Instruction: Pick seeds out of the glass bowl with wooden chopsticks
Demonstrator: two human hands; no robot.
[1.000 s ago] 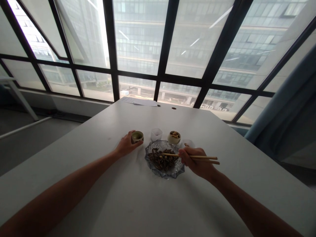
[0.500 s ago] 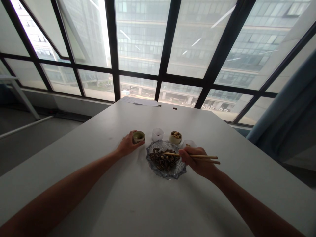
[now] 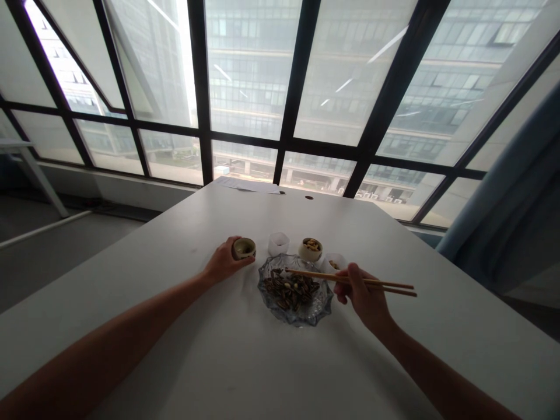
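Pale daylight comes through the windows (image 3: 249,73) across the top of the frame, blown out at upper left, with white reflected streaks (image 3: 387,44) glaring on them. The table (image 3: 271,367) darkens toward the bottom under soft shadows. Wide-angle stretch distorts the edges; the glass dish (image 3: 322,302) looks slightly soft.

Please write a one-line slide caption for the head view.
Left hand grasping a cup, right hand holding chopsticks over a glass dish of dark seeds.

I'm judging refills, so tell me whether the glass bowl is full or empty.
Partly filled: dark pieces lie heaped in the glass bowl, while bare glass shows along its right side.
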